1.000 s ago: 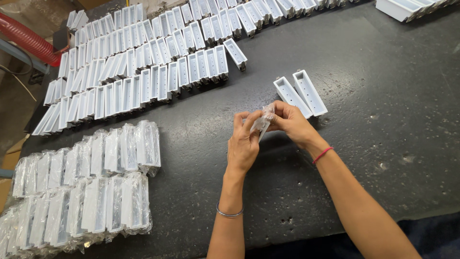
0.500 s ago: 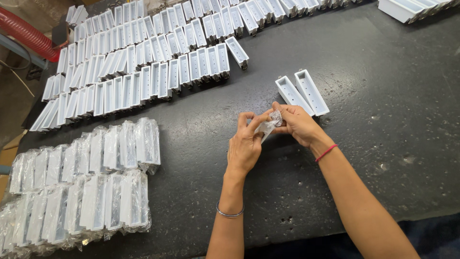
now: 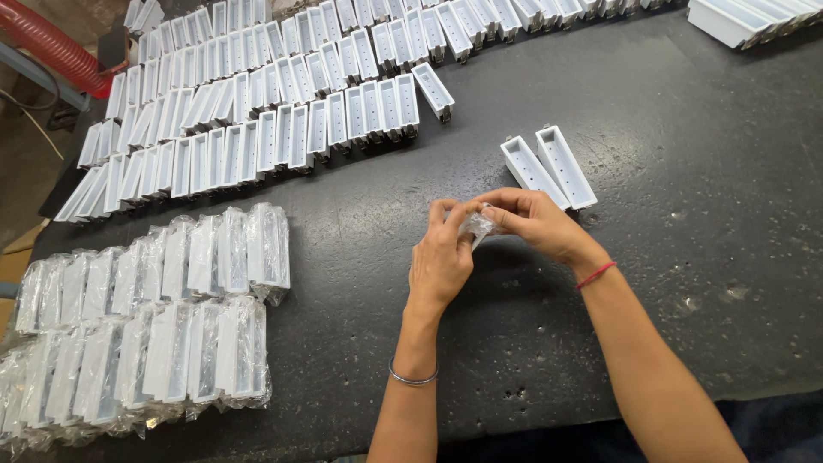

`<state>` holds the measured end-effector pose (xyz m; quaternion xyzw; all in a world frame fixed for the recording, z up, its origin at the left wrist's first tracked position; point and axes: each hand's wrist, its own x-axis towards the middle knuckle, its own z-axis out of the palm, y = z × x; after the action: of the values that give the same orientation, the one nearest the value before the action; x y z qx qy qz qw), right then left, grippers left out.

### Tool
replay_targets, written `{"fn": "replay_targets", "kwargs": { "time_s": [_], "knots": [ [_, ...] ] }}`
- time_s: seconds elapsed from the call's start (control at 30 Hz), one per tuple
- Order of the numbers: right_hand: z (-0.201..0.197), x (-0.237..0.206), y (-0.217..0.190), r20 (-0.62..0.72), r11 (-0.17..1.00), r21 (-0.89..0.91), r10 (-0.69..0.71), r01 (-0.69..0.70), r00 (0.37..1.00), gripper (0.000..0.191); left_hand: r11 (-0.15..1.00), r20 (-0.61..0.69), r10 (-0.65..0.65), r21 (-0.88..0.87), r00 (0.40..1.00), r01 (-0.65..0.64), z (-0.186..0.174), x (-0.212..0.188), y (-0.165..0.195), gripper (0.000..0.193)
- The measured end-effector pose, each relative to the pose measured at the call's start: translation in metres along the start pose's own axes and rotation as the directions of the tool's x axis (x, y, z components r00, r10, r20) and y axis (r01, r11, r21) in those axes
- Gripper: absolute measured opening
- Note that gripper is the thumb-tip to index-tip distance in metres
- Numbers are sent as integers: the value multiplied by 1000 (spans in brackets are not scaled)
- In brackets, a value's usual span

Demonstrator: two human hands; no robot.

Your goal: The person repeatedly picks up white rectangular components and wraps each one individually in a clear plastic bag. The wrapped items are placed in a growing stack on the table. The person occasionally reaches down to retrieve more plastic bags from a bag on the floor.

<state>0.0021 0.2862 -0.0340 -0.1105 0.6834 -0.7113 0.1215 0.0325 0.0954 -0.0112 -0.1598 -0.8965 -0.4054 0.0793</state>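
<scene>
Near the middle of the black worktop [image 3: 703,171], we hold both hands together over a small scrap of clear plastic wrap [image 3: 477,228]. Our left hand [image 3: 441,257] comes up from below with a thin metal bangle [image 3: 411,378] on its wrist, thumb and fingers pinched on the wrap's left side. Our right hand [image 3: 538,221] reaches in from the right, a red thread band [image 3: 597,274] at the wrist, its fingertips closed on the same crumpled piece — so the two hands touch, both clamped on the wrap, which sits just above the surface between them.

Just beyond our right hand lie two white oblong trays [image 3: 549,167], side by side, open faces up, with small holes along their floors; they lie apart from the hands, though close. Farther up and to the left, long rows of matching bare white trays [image 3: 283,111] stand packed edge to edge across the top. At the lower left sit two rows of the same trays sealed in clear film [image 3: 171,317], pressed against one another, well apart from our hands. More white pieces [image 3: 746,15] rest at the upper right corner. A red ribbed hose [image 3: 51,47] runs past the table's upper left edge — off the work surface.
</scene>
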Motion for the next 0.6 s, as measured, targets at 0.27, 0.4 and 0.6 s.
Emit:
{"fn": "replay_targets", "kwargs": {
  "time_s": [0.27,0.4,0.6],
  "knots": [
    [5,5,11,-121,980,-188,-86,63,989,30,994,-66,76,-71,995,-80,1,0,-3,55],
    [12,5,9,-197,964,-243,-163,113,967,23,1000,22,22,3,1000,-23,2,1,-2,47],
    [18,5,3,-258,969,-239,-131,68,957,23,1000,-6,18,25,1000,-18,3,3,1,42]
  ]
}}
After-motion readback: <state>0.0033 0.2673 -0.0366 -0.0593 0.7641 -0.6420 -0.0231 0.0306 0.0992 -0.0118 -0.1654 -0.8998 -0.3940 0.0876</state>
